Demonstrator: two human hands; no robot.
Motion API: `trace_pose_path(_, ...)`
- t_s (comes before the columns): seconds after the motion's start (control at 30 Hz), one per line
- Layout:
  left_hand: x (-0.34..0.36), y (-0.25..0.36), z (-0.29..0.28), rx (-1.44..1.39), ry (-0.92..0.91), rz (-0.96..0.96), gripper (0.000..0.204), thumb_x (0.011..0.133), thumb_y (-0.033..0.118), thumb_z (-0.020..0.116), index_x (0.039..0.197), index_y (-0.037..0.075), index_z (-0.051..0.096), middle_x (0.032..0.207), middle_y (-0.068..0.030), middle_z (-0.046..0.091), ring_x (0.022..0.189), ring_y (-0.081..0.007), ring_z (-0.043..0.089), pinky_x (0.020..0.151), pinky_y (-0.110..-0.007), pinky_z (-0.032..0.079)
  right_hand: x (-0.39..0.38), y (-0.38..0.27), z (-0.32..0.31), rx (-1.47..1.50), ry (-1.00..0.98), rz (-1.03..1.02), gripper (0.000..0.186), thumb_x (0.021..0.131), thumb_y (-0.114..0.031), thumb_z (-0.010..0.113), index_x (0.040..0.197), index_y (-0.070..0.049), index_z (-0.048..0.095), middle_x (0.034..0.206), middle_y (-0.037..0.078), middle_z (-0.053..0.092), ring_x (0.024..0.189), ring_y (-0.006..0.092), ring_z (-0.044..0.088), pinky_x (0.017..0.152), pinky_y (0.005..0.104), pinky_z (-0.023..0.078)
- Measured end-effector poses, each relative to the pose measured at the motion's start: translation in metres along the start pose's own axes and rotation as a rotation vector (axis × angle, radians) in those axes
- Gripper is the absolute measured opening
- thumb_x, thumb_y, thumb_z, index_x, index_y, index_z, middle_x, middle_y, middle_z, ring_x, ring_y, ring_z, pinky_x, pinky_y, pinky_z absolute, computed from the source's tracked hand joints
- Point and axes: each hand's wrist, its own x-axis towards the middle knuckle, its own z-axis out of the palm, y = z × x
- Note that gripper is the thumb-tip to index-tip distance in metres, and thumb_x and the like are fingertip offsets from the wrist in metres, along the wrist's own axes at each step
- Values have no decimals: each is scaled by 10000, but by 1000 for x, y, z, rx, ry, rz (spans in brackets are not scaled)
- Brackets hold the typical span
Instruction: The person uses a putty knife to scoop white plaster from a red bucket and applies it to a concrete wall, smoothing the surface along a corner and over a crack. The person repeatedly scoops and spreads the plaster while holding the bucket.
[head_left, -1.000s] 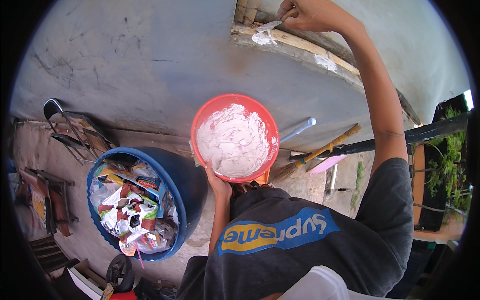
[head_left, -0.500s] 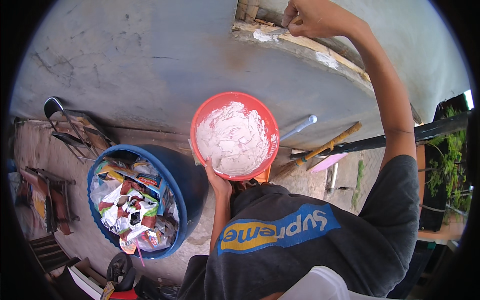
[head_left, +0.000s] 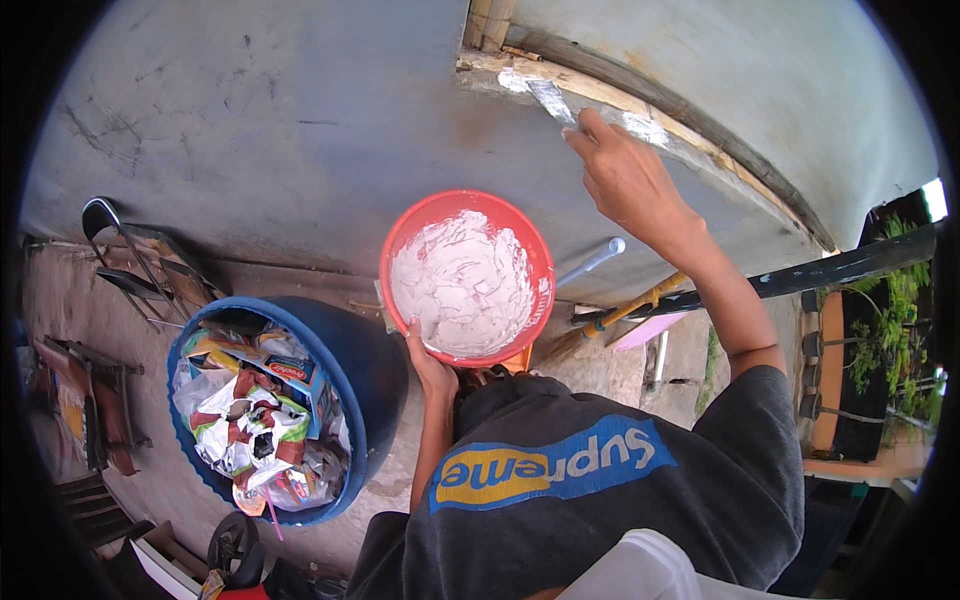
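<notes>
My left hand (head_left: 434, 371) grips the near rim of a red plastic basin (head_left: 428, 212), thumb over the edge and fingers underneath. Thick whitish paste (head_left: 462, 285) fills much of it, with a rough, scooped surface. Above and to the right, my right hand (head_left: 632, 178) is closed around a putty knife (head_left: 551, 102); its handle is mostly hidden in the fingers. The flat blade, smeared white, lies against the wall ledge (head_left: 600, 108) under a wooden strip. White paste shows on that ledge by the blade tip and again farther right.
To the left stands a blue drum (head_left: 388, 395) full of rubbish (head_left: 250, 425). A folded chair (head_left: 125, 255) leans on the grey wall (head_left: 250, 170). Right of the basin are a light-blue pipe (head_left: 592, 262), a broom (head_left: 640, 306) and a long black pole (head_left: 850, 264).
My right hand has come down and the wrist has turned, so the knife's blade now shows fully below the ledge's wooden strip. The left hand still holds the basin in nearly the same place.
</notes>
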Motion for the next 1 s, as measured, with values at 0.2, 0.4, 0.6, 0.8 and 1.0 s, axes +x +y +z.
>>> trace_pose_path(0.2, 0, 1, 2, 16, 5, 3, 577, 932, 367, 480, 1329, -44, 394, 1306, -162, 500, 1190, -269, 514, 1006, -376, 404, 23, 45, -66, 102, -70, -87, 272, 709, 42, 572, 968, 51, 654, 970, 147, 586, 792, 329, 612, 735, 408, 495)
trace_pose_path(0.4, -3, 3, 4, 6, 4, 0, 582, 931, 364, 482, 1334, -45, 388, 1309, -161, 498, 1192, -274, 512, 1007, -377, 404, 39, 58, -49, 159, 88, -137, 298, 718, -11, 585, 1004, 40, 654, 947, 156, 581, 790, 340, 592, 732, 412, 476)
trace_pose_path(0.6, -5, 4, 3, 13, 10, 19, 581, 932, 364, 479, 1337, -43, 385, 1311, -163, 496, 1191, -275, 511, 1002, -381, 408, 30, 62, -55, 210, -16, -88, 299, 720, -44, 601, 1006, 18, 660, 923, 160, 572, 802, 336, 583, 740, 421, 468)
trace_pose_path(0.8, -7, 6, 9, 19, 13, 7, 581, 934, 366, 475, 1339, -41, 383, 1311, -165, 495, 1188, -276, 514, 1000, -384, 410, 41, 73, -37, 294, 125, -90, 327, 719, -42, 588, 1036, -21, 667, 949, 138, 587, 823, 319, 590, 756, 404, 476)
trace_pose_path(1.0, -4, 4, 2, 19, -4, -4, 589, 931, 374, 481, 1337, -41, 384, 1307, -163, 503, 1186, -267, 518, 999, -381, 411, 53, 92, -27, 318, 30, -201, 328, 734, -56, 567, 1042, -14, 672, 999, 126, 619, 846, 307, 613, 776, 367, 492)
